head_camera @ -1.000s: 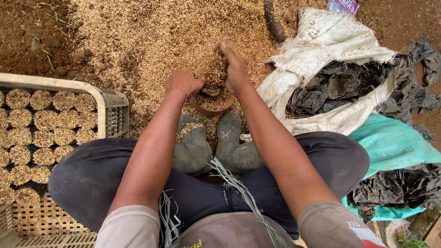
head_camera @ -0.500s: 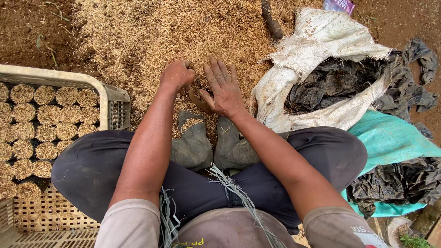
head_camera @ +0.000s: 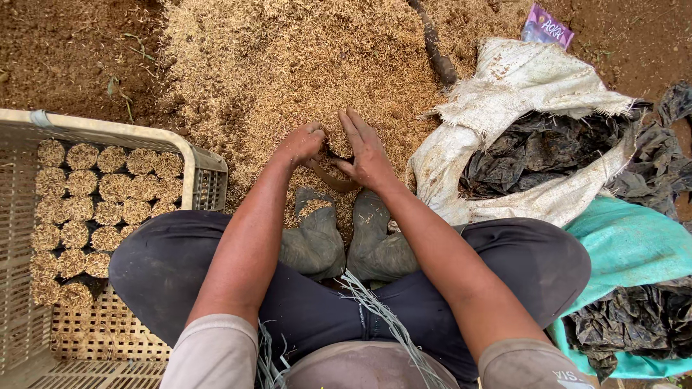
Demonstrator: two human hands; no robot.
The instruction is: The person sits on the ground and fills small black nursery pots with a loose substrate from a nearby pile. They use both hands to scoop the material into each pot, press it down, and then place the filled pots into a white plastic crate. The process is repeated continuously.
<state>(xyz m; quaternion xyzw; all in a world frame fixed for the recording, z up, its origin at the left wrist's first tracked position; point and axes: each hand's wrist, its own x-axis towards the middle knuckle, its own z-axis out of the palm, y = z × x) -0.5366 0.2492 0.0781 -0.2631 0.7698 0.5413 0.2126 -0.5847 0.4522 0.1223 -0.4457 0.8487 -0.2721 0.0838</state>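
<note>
Both hands meet at the near edge of the husk heap [head_camera: 303,65], just beyond the boots [head_camera: 346,238]. Left hand [head_camera: 299,142] is curled into a loose fist, knuckles up, pressed into the husks; whether it grips anything inside I cannot tell. Right hand [head_camera: 364,151] lies flat and open, fingers straight and together, pointing away from the body and slightly left, its palm against the small dark bag [head_camera: 333,169] cupped between the 2 hands. The bag's long axis cannot be made out; only its dark rim shows beneath the thumbs.

Half a second ago the right hand was spread wide with fingers fanned over the husks, apart from the left; now the fingers are closed up and the hands touch.

Left of the knees stands a pale slatted plastic crate [head_camera: 205,176] holding rows of round, husk-filled bags [head_camera: 101,194] packed upright side by side. Right of the hands a white woven sack [head_camera: 533,86] lies open and crumpled, with black plastic sheeting [head_camera: 519,155] piled in it. A small purple packet [head_camera: 546,29] lies on the soil at the top right. A teal cloth [head_camera: 627,245] lies by the right knee
</note>
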